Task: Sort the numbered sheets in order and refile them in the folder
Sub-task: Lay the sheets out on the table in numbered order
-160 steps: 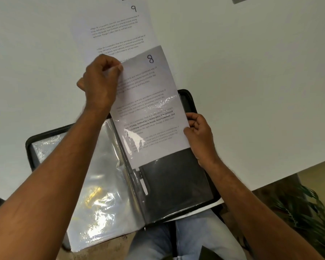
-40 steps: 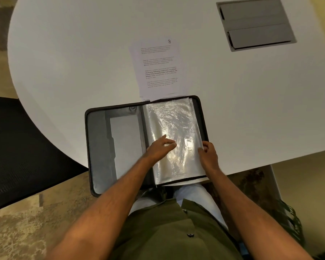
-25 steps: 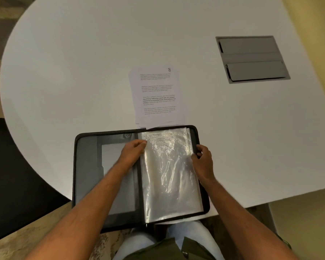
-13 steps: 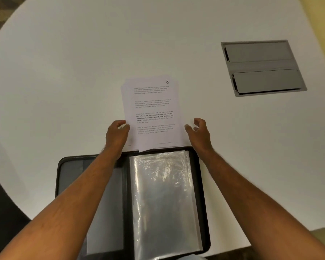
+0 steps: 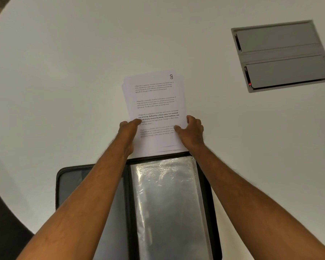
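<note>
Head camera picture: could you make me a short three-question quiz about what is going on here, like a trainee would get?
1. True or false: both the left hand and the right hand are on the stack of sheets.
2. Which number is handwritten on the top sheet? A) 3 B) 8 C) 5
3. Fill in: the open folder lies nearer the person than the stack, and its plastic sleeve looks ______.

Key: 1 true; 2 B; 3 empty

The stack lies on the white table, its near edge touching the folder's far edge.
</note>
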Action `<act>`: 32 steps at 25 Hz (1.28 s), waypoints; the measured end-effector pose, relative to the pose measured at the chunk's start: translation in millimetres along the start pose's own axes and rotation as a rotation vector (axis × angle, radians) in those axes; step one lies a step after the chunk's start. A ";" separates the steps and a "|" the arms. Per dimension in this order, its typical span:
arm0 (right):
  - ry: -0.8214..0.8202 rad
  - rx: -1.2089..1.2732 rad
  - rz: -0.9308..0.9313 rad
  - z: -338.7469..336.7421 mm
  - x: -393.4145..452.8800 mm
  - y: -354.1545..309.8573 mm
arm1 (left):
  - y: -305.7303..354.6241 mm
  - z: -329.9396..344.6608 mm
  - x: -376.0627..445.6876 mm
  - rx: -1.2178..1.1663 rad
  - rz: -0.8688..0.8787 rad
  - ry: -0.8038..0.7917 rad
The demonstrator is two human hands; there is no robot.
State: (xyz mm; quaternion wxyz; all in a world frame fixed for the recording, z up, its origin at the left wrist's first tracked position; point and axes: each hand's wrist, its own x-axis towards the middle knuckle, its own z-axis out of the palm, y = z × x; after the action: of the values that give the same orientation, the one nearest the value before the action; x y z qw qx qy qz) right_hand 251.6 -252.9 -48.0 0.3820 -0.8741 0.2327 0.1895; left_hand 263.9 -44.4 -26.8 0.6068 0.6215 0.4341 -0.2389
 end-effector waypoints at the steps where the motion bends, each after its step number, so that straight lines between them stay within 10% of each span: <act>1: -0.003 0.005 0.005 0.3 0.4 -1.5 | 1.8 2.3 1.9 -0.024 -0.014 -0.004; 32: -0.010 -0.087 -0.055 -4.2 1.6 5.7 | 9.5 11.4 17.9 0.004 0.017 -0.030</act>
State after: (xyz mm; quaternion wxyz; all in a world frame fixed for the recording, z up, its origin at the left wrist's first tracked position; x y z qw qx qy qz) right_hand 250.4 -259.8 -49.4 0.3500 -0.8950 0.1982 0.1929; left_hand 283.5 -49.9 -38.1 0.6141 0.6226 0.4191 -0.2440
